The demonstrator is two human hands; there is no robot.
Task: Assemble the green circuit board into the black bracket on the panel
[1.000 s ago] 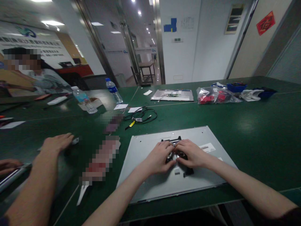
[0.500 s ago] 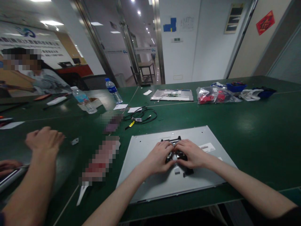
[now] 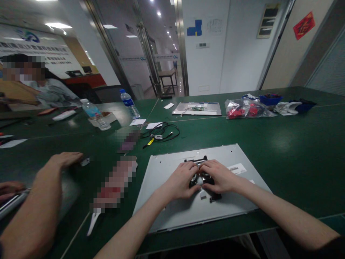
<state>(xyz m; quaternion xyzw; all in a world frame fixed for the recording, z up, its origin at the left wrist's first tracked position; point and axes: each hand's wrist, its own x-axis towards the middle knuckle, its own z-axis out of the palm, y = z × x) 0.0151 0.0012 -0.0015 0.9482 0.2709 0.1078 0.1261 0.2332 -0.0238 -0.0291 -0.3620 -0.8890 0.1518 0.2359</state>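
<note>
A flat pale-grey metal panel [image 3: 231, 205] lies on the green table in front of me, tilted a little to my view. At its middle sits a black bracket-like strip [image 3: 203, 158]. My left hand [image 3: 183, 180] and my right hand [image 3: 221, 176] meet over that middle, fingers curled and thumbs nearly touching. Between them they grip a glossy black part [image 3: 207, 177], from the left and the right. Its exact kind and underside are hidden by my fingers. A white label [image 3: 237, 168] shows beside my right wrist.
At the left a co-worker's hand [image 3: 67, 158] touches a small metal piece [image 3: 85, 162]. A coiled black cable [image 3: 172, 126], two plastic bottles [image 3: 129, 104] and another panel [image 3: 185, 108] lie farther back. A clear bag with red contents [image 3: 244, 109] is at the back right.
My hands have stayed in the same place on the black part. The co-worker's hand has moved right and down onto the small metal piece.
</note>
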